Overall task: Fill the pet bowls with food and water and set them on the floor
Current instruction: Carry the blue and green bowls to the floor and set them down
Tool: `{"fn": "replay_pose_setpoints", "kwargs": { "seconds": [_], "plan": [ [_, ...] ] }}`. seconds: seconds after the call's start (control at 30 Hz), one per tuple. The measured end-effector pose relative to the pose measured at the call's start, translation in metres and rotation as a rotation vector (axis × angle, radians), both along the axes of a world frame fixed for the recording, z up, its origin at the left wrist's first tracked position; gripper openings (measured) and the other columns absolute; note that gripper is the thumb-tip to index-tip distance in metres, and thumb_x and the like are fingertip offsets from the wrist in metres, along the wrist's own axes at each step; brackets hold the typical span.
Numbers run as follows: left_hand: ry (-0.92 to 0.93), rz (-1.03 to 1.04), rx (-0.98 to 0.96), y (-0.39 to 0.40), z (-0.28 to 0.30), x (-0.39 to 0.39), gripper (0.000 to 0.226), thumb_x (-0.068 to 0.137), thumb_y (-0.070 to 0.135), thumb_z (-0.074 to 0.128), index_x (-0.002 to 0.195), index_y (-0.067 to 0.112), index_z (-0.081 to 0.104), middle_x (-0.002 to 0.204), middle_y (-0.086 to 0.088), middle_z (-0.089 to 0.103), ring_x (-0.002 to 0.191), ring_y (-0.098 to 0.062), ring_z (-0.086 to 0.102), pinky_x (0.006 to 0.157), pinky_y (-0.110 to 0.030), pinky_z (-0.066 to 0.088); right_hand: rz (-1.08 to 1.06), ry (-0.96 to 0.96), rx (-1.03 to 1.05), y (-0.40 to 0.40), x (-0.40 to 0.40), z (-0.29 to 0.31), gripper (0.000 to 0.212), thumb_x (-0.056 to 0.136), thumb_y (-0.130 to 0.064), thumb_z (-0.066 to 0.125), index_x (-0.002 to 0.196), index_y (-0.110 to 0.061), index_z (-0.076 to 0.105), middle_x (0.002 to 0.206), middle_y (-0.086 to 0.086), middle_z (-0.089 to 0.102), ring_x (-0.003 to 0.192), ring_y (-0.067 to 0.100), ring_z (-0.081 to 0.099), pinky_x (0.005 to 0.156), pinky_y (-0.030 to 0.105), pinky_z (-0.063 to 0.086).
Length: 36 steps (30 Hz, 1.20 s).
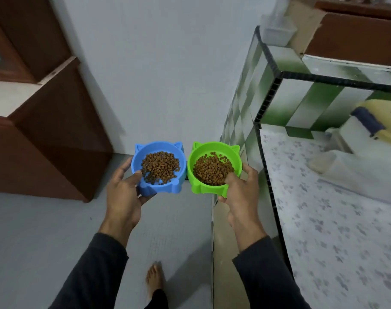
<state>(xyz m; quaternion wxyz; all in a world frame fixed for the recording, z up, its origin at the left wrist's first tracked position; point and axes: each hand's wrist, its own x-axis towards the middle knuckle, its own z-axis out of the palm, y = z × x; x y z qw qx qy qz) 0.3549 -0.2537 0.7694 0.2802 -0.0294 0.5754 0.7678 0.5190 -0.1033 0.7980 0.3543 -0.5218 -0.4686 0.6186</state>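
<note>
A blue cat-eared pet bowl (pixel 159 188) holds a heap of brown kibble (pixel 160 167). My left hand (pixel 125 192) grips its near left rim, thumb over the edge. Beside it, a green cat-eared bowl (pixel 203 188) also carries kibble (pixel 212 170). My right hand (pixel 241 190) clasps the green bowl's near right rim. Both bowls hang side by side in the air, level, above the grey floor (pixel 56 230).
A tiled counter (pixel 324 219) with a black edge runs along the right, its green-and-white tiled side dropping to the floor. A blurred yellow bag and white container (pixel 368 130) sit on it. A brown wooden cabinet (pixel 45 141) stands left. My bare foot (pixel 153 277) is below.
</note>
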Motion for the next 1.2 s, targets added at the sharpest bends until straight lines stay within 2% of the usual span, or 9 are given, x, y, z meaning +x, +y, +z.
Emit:
{"fn": "replay_pose_setpoints", "kwargs": {
  "seconds": [0.1, 0.27, 0.43, 0.53, 0.67, 0.77, 0.9, 1.0, 1.2],
  "plan": [
    [-0.003, -0.009, -0.007, 0.016, -0.007, -0.038, 0.043, 0.103, 0.006, 0.052, 0.135, 0.032, 0.062, 0.101, 0.006, 0.080, 0.088, -0.025, 0.078, 0.059, -0.037, 0.060, -0.006, -0.001, -0.016, 0.016, -0.038, -0.006, 0.046, 0.086, -0.010, 0.056, 0.122, -0.038, 0.053, 0.111, 0.003, 0.068, 0.098, 0.023, 0.068, 0.052, 0.028, 0.051],
    [-0.009, -0.037, -0.030, 0.038, -0.014, -0.097, 0.044, 0.103, 0.006, 0.051, 0.137, 0.032, 0.061, 0.101, 0.009, 0.079, 0.089, -0.023, 0.078, 0.059, -0.036, 0.060, -0.030, -0.020, -0.027, 0.036, -0.096, -0.013, 0.045, 0.087, -0.011, 0.055, 0.121, -0.040, 0.052, 0.111, -0.005, 0.063, 0.098, 0.016, 0.065, 0.055, 0.031, 0.055],
    [-0.016, -0.046, -0.054, 0.060, -0.026, -0.147, 0.043, 0.104, 0.006, 0.051, 0.136, 0.032, 0.061, 0.105, 0.008, 0.079, 0.098, -0.027, 0.075, 0.068, -0.040, 0.062, -0.067, -0.011, -0.045, 0.058, -0.149, -0.027, 0.047, 0.086, -0.008, 0.053, 0.123, -0.037, 0.053, 0.113, -0.007, 0.060, 0.095, 0.015, 0.065, 0.048, 0.024, 0.051],
    [-0.032, -0.048, -0.071, 0.073, -0.039, -0.171, 0.043, 0.103, 0.006, 0.051, 0.134, 0.034, 0.062, 0.103, 0.010, 0.079, 0.099, -0.027, 0.074, 0.074, -0.044, 0.060, -0.063, -0.040, -0.060, 0.071, -0.174, -0.042, 0.050, 0.085, -0.008, 0.052, 0.123, -0.040, 0.052, 0.115, -0.001, 0.062, 0.097, 0.020, 0.065, 0.052, 0.029, 0.051],
    [-0.062, -0.043, -0.093, 0.094, -0.062, -0.197, 0.044, 0.103, 0.006, 0.051, 0.133, 0.036, 0.063, 0.103, 0.010, 0.079, 0.093, -0.022, 0.077, 0.066, -0.039, 0.062, -0.044, -0.035, -0.106, 0.092, -0.202, -0.065, 0.051, 0.081, -0.008, 0.052, 0.119, -0.042, 0.051, 0.112, -0.001, 0.064, 0.092, 0.018, 0.066, 0.050, 0.027, 0.051],
    [-0.078, -0.033, -0.105, 0.112, -0.082, -0.215, 0.044, 0.103, 0.006, 0.051, 0.136, 0.033, 0.061, 0.103, 0.008, 0.079, 0.089, -0.019, 0.078, 0.062, -0.036, 0.061, -0.020, -0.046, -0.139, 0.112, -0.216, -0.089, 0.054, 0.080, -0.008, 0.055, 0.120, -0.044, 0.051, 0.111, -0.002, 0.066, 0.096, 0.020, 0.067, 0.054, 0.029, 0.054],
    [-0.112, -0.005, -0.124, 0.139, -0.115, -0.234, 0.044, 0.103, 0.006, 0.052, 0.137, 0.033, 0.060, 0.104, 0.006, 0.079, 0.095, -0.025, 0.076, 0.069, -0.041, 0.060, -0.003, -0.026, -0.189, 0.144, -0.235, -0.124, 0.059, 0.082, 0.000, 0.059, 0.120, -0.046, 0.052, 0.112, -0.003, 0.067, 0.099, 0.020, 0.067, 0.058, 0.032, 0.057],
    [-0.145, 0.006, -0.133, 0.158, -0.144, -0.246, 0.046, 0.103, 0.004, 0.052, 0.136, 0.034, 0.061, 0.105, 0.005, 0.079, 0.094, -0.023, 0.075, 0.067, -0.037, 0.059, -0.006, -0.012, -0.223, 0.166, -0.248, -0.154, 0.067, 0.079, 0.008, 0.057, 0.118, -0.048, 0.053, 0.112, -0.001, 0.065, 0.098, 0.019, 0.066, 0.060, 0.033, 0.058],
    [-0.203, 0.021, -0.185, 0.193, -0.220, -0.271, 0.047, 0.102, 0.003, 0.052, 0.135, 0.036, 0.061, 0.099, 0.003, 0.079, 0.088, -0.023, 0.071, 0.071, -0.036, 0.051, 0.040, -0.044, -0.289, 0.203, -0.271, -0.236, 0.079, 0.082, 0.018, 0.052, 0.100, -0.059, 0.054, 0.117, -0.001, 0.065, 0.105, 0.024, 0.063, 0.071, 0.043, 0.060]
  ]
}}
